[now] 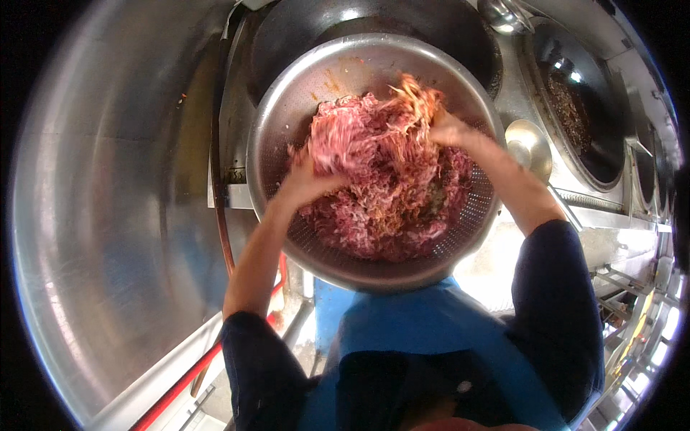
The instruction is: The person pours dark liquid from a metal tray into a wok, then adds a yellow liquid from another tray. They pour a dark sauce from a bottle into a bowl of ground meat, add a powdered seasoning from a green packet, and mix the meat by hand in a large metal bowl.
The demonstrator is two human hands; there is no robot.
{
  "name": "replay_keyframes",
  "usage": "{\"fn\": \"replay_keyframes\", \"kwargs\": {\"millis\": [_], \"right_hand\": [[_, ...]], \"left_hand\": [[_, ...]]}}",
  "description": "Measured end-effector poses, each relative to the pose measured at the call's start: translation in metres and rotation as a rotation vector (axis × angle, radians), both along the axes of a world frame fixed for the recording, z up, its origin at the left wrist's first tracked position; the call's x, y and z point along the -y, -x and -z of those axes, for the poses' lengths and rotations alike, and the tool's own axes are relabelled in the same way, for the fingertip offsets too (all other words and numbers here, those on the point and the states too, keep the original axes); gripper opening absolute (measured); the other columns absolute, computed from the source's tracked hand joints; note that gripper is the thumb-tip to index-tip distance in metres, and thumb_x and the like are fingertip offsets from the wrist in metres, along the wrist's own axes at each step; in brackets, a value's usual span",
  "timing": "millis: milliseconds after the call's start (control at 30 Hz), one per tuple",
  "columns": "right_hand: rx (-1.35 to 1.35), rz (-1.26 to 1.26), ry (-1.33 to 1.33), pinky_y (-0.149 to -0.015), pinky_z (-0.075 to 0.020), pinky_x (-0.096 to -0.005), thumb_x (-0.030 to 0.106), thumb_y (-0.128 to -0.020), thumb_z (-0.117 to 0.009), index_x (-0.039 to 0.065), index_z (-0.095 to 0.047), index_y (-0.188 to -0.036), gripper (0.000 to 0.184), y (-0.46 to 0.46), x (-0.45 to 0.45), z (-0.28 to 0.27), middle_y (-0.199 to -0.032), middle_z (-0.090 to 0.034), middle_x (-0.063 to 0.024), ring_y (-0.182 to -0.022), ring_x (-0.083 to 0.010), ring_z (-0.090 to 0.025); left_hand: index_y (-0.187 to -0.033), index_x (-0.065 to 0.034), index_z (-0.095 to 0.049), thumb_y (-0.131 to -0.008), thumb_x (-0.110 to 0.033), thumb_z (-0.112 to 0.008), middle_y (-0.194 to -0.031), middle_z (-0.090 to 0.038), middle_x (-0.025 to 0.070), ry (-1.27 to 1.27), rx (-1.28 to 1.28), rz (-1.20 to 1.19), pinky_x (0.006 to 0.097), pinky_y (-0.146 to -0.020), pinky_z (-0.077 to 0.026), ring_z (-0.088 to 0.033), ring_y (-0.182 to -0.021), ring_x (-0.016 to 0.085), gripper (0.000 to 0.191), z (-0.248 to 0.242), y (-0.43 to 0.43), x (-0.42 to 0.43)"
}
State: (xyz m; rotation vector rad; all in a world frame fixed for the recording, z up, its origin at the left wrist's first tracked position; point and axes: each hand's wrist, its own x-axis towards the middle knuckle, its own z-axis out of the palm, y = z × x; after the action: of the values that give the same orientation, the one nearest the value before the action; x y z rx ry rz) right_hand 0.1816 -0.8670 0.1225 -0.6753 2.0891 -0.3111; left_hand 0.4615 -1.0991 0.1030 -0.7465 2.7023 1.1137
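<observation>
A large perforated steel colander in front of me holds a heap of shredded, pinkish-red food, probably raw meat, with orange-tinged strands mixed in. My left hand is sunk in the left side of the heap and grips a pale pink clump. On the right, my right hand clutches a raised clump streaked with orange. Both hands are blurred, and most of their fingers are hidden by the food. Stains mark the far inner wall of the colander.
Behind and under the colander is a large dark wok. Another wok with dark residue sits at right. A metal ladle lies between them, and a steel bowl-like utensil stands farther back. A steel panel rises at left, near a red pipe.
</observation>
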Motion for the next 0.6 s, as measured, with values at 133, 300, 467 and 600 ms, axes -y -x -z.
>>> {"fn": "replay_keyframes", "kwargs": {"millis": [133, 300, 467, 600], "right_hand": [[0.28, 0.342, 0.06, -0.103, -0.0481, -0.0434, 0.042, -0.097, -0.053, 0.004, -0.046, -0.143, 0.06, -0.061, -0.011, 0.034, -0.139, -0.052, -0.0215, -0.12, -0.027, -0.058], [0.68, 0.421, 0.309, -0.101, -0.0493, -0.0434, 0.037, -0.097, -0.054, 0.006, -0.045, -0.144, 0.057, -0.108, 0.012, 0.058, -0.139, -0.052, -0.0217, -0.122, -0.0274, -0.056], [0.497, 0.153, 0.251, -0.099, -0.05, -0.0434, 0.034, -0.096, -0.055, 0.008, -0.044, -0.145, 0.057, -0.011, 0.031, 0.027, -0.139, -0.053, -0.0218, -0.123, -0.0277, -0.054], [-0.084, 0.157, 0.207, -0.1, -0.0489, -0.0436, 0.036, -0.095, -0.056, 0.008, -0.043, -0.146, 0.059, 0.024, 0.027, 0.038, -0.139, -0.052, -0.0211, -0.124, -0.0275, -0.054]], "left_hand": [[-0.148, 0.0017, -0.027, -0.064, -0.038, -0.09, -0.132, -0.056, 0.0239, -0.379, 0.071, -0.182, 0.0425, -0.106, -0.043, -0.055, -0.121, 0.033, 0.112, 0.035, 0.018, -0.069], [-0.129, -0.0052, -0.053, -0.071, -0.011, -0.082, -0.113, -0.065, 0.007, -0.808, -0.381, -0.346, 0.0383, -0.091, -0.051, -0.061, -0.104, 0.019, 0.066, 0.031, 0.045, -0.077], [-0.122, -0.0096, -0.064, -0.077, -0.025, -0.083, -0.106, -0.071, 0.0107, -0.315, -0.249, -0.167, 0.039, -0.097, -0.051, -0.066, -0.104, 0.026, 0.052, -0.021, 0.056, 0.007], [-0.149, -0.0069, -0.023, -0.072, -0.035, -0.087, -0.14, -0.05, 0.0223, -0.307, 0.088, -0.434, 0.0457, -0.111, -0.041, -0.053, -0.126, 0.03, 0.104, 0.001, 0.065, 0.009]]}}
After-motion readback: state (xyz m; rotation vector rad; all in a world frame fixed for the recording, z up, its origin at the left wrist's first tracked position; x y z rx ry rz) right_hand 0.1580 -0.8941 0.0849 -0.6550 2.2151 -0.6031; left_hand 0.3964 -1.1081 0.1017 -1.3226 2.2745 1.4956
